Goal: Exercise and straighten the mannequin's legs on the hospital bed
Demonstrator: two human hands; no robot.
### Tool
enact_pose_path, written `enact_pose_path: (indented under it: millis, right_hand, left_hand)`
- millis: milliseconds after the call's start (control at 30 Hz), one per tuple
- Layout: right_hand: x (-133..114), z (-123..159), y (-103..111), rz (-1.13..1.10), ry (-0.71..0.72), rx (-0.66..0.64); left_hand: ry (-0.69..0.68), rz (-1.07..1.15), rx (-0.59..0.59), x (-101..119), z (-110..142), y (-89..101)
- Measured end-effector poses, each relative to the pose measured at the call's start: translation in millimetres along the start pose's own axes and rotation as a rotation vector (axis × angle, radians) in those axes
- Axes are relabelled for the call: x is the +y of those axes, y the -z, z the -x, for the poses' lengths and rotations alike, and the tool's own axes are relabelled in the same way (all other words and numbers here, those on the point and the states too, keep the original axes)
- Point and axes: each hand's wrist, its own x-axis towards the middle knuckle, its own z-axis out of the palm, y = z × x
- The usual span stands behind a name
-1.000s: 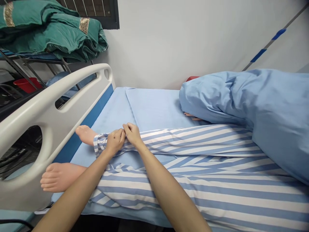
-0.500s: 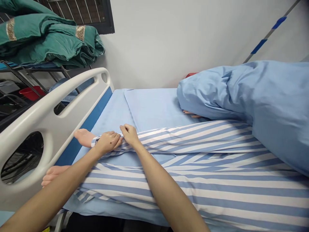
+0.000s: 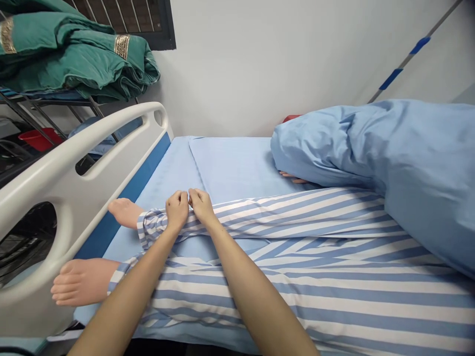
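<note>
Two figures' feet, which look like a mannequin's, lie on the bed: the far foot (image 3: 126, 212) and the near foot (image 3: 83, 282). Blue-and-white striped pajama trousers (image 3: 297, 212) cover both legs. My left hand (image 3: 177, 210) is closed on top of the far trouser leg, at about the shin. Right beside it, my right hand (image 3: 201, 205) is closed on the same trouser leg, its knuckles nearly touching the left. The fingertips of both are hidden, with the cloth under them. Between my left hand and the far foot the cuff is bunched in folds.
A white bed end board (image 3: 70, 158) stands past the feet. Light blue sheets (image 3: 233, 158) cover the mattress. At the right, a blue quilt (image 3: 408, 143) lies folded back, with fingers (image 3: 293, 177) showing under its edge. A green blanket (image 3: 81, 59) is piled on a rack at the left.
My left hand has moved right along the far trouser leg, from near the ankle up to my right hand. The cuff is now uncovered and bunched. The near foot shows more fully.
</note>
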Motion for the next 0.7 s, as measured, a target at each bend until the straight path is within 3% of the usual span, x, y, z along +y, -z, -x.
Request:
enact_pose_path:
  millis: [133,267,367,533,700]
  right_hand:
    - [1.1,5.5,-2.4,0.123,0.041,0.006]
    - [2.0,8.1,-6.8,0.239,0.067,0.042]
    - [-7.2,6.9,-6.9,0.358,0.009,0.051]
    - [-30.2,6.8,5.1,0.588,0.1,-0.051]
    - [-16.5,12.1,19.8,0.591,0.081,-0.066]
  left_hand:
    - [-0.067,-0.174,-0.021,-20.8,10.5,-4.9]
    - [-0.064,-0.241,-0.022,-24.1,13.8,-4.1]
    - [-0.078,-0.262,-0.026,-24.1,12.7,-3.9]
    - [-0.086,-0.271,-0.09,-26.8,11.4,-5.2]
    - [-0.108,-0.294,-0.072,-25.4,14.2,-6.3]
